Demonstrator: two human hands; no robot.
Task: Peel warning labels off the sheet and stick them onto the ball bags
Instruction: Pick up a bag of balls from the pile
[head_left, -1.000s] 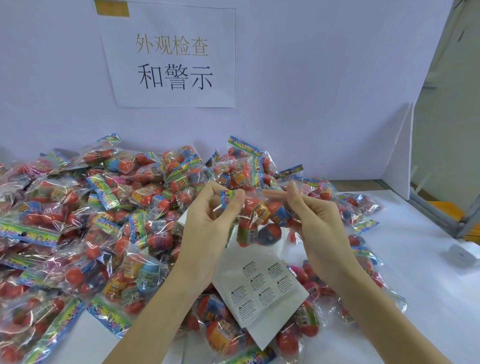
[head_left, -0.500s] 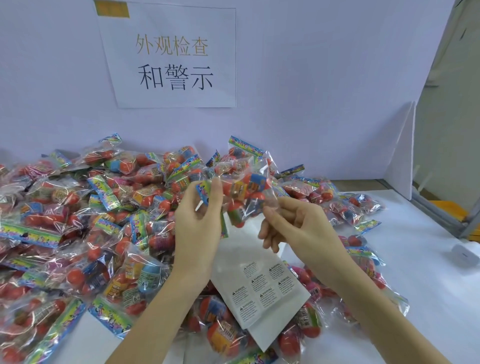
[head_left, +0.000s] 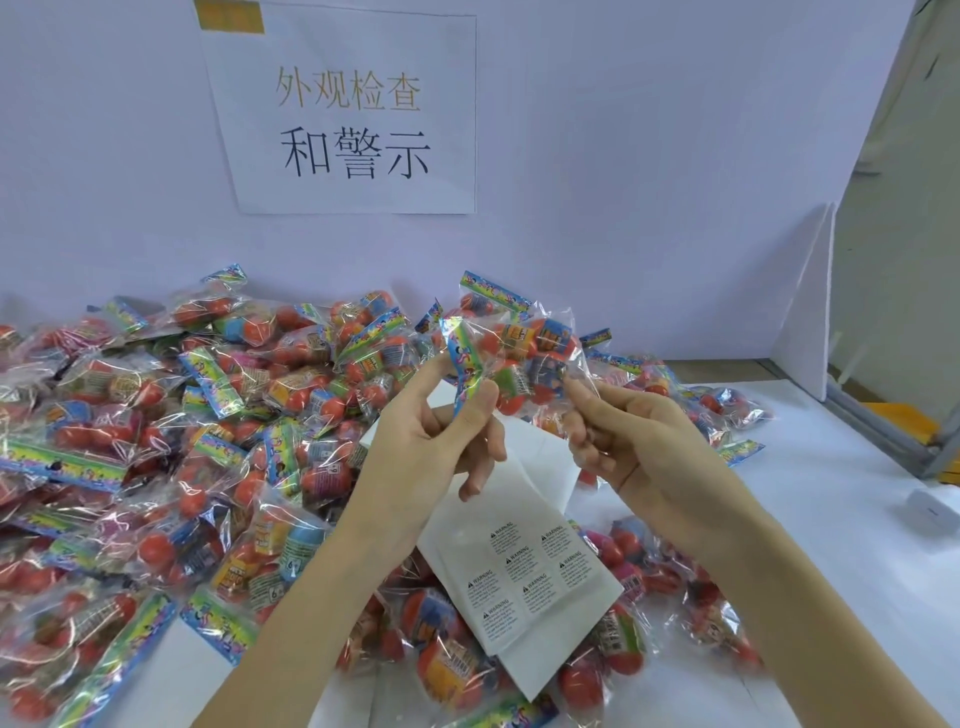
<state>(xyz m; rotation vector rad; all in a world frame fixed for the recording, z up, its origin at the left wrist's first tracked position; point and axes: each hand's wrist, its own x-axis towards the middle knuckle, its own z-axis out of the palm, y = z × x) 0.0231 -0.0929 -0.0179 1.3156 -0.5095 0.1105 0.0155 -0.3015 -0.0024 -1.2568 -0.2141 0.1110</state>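
I hold one clear ball bag (head_left: 519, 358) with red and coloured balls up in front of me, above the pile. My left hand (head_left: 431, 447) pinches its rainbow header strip between thumb and forefinger. My right hand (head_left: 634, 447) grips the bag's clear right edge with the fingertips. Below my hands lies the white label sheet (head_left: 524, 566), with several black-print warning labels on its lower half. It rests on top of other bags.
A large heap of ball bags (head_left: 156, 467) covers the left and middle of the white table (head_left: 841, 597). More bags (head_left: 717, 405) lie at the right. A lilac back wall carries a paper sign (head_left: 353, 109). A small white object (head_left: 930, 509) sits at the right edge.
Both hands have lifted the bag higher and turned it, so the header strip now hangs at the left. The right hand let go and took hold of the bag's right edge again.
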